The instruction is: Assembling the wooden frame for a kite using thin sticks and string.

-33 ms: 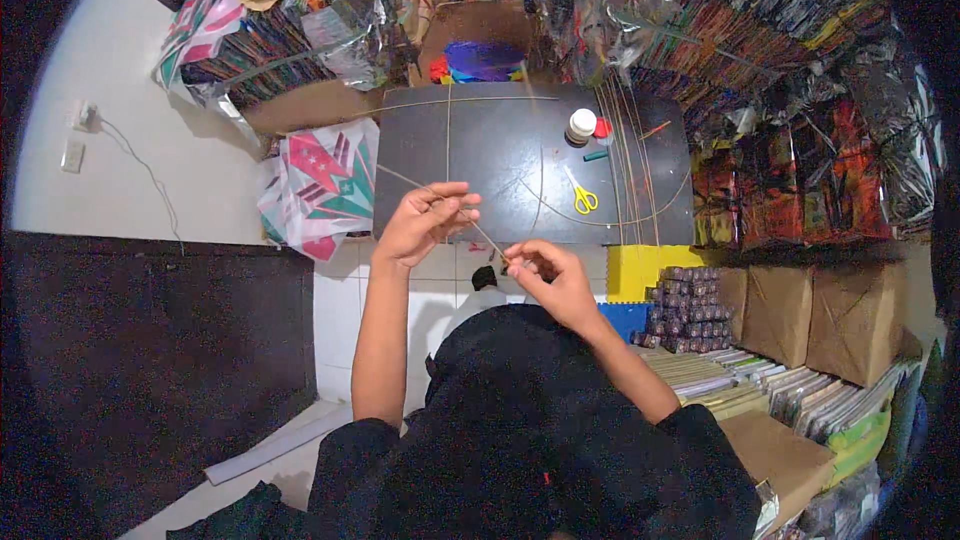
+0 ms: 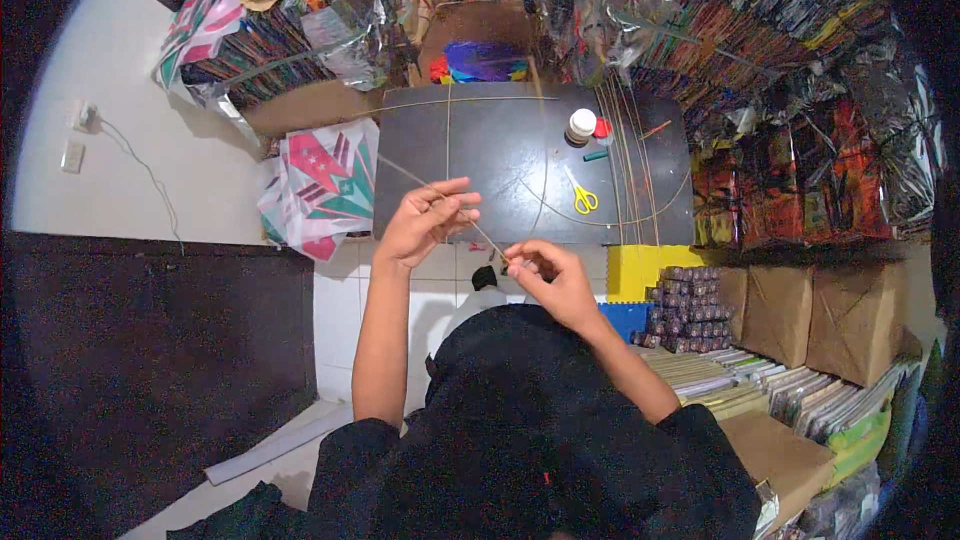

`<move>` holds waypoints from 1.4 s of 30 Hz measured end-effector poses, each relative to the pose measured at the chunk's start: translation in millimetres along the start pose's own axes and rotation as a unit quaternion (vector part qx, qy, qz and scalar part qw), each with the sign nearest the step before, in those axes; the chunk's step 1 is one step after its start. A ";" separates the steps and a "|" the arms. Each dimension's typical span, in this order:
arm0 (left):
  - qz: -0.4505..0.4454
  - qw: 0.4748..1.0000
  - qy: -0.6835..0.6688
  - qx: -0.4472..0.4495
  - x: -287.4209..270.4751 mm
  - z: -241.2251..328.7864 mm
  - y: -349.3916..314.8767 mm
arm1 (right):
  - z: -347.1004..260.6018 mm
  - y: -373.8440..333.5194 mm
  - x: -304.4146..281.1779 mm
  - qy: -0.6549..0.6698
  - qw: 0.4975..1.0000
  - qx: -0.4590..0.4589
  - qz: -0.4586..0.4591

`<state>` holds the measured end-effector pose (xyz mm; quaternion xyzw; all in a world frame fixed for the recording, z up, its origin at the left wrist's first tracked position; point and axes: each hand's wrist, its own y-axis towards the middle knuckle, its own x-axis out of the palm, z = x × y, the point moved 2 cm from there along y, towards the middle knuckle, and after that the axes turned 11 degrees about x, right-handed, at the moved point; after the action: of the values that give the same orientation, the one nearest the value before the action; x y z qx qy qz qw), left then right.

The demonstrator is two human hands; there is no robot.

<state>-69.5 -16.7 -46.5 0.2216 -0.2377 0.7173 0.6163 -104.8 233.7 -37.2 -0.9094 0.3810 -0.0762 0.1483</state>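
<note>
A thin, light-brown strip, like a split bamboo stick [image 2: 487, 237], runs slantwise between my hands in front of the table. My left hand [image 2: 432, 219] has it between thumb and fingers, with the other fingers partly spread. Lower and to the right, my right hand [image 2: 548, 278] pinches the strip with thumb and forefinger. The strip's upper left end is blurred. Another curved thin strip [image 2: 545, 170] rises blurred over the tabletop beyond my right hand; whether it joins the held one, I cannot tell.
On the dark table [image 2: 490, 160] are yellow scissors [image 2: 585, 201], a white-capped jar [image 2: 581, 126], a green cylinder [image 2: 596, 155] and several long thin sticks [image 2: 625, 170]. Patterned sheets [image 2: 320, 180] hang at its left edge. Stacked packages and brown boxes [image 2: 850, 310] crowd the right.
The blurred curved strip over the table has shifted slightly right and shows more plainly. The held strip's upper left end has moved up a little. My hands have hardly moved.
</note>
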 end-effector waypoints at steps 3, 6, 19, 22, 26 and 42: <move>0.005 1.000 -0.016 0.011 -7.9 -12.9 1.5 | 0.6 0.6 0.1 0.016 1.000 0.009 -0.007; 0.013 1.000 0.004 0.001 -12.5 -19.3 2.4 | -1.0 0.1 -2.1 0.028 0.999 0.031 -0.014; -0.034 0.996 -0.064 -0.051 9.2 -41.5 -5.6 | 7.3 4.1 -2.6 0.114 0.992 0.050 -0.014; -0.042 0.993 -0.104 -0.041 1.3 -51.6 -6.9 | 8.2 4.1 -3.7 0.106 0.993 0.049 -0.012; -0.027 0.989 -0.140 -0.046 9.4 -45.6 -7.2 | 6.8 4.8 -3.9 0.114 0.992 0.045 -0.018; -0.019 0.986 -0.165 0.005 1.7 -48.3 -7.8 | 9.0 4.1 -3.0 0.092 0.994 0.048 -0.027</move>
<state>-63.2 15.3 -82.9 0.3447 -0.3280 0.6605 0.5808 -107.4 235.0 -47.1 -0.9005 0.3643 -0.1813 0.1536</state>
